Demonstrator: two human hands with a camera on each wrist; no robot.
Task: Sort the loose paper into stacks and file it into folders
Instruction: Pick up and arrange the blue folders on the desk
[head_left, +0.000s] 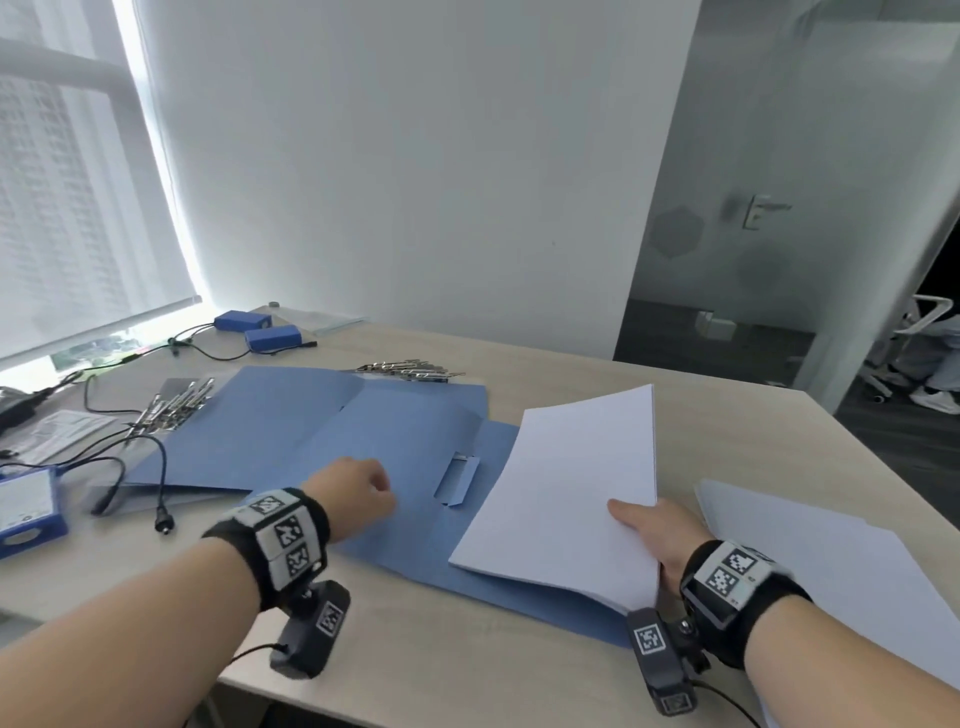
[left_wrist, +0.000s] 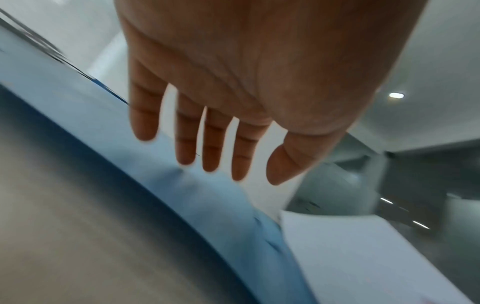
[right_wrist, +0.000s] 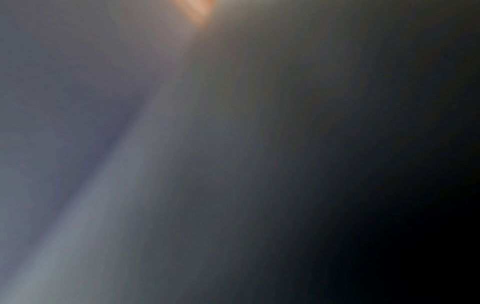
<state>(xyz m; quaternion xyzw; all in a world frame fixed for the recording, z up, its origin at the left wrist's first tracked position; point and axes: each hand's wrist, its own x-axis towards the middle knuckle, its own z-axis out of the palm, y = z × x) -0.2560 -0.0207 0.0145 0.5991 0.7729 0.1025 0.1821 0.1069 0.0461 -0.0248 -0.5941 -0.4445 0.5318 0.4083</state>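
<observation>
Two paper stacks (head_left: 571, 488) (head_left: 841, 566), two battery packs (head_left: 236, 320) (head_left: 274, 338).

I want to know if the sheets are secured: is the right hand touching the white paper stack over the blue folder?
Touching. In the head view the right hand grips the white paper stack at its near corner, thumb lying on top, above the open blue folder.

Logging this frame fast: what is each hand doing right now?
Left hand: open, fingers straight, holding nothing, above the blue folder.
Right hand: holds the white paper stack by its near corner, thumb on top.
</observation>
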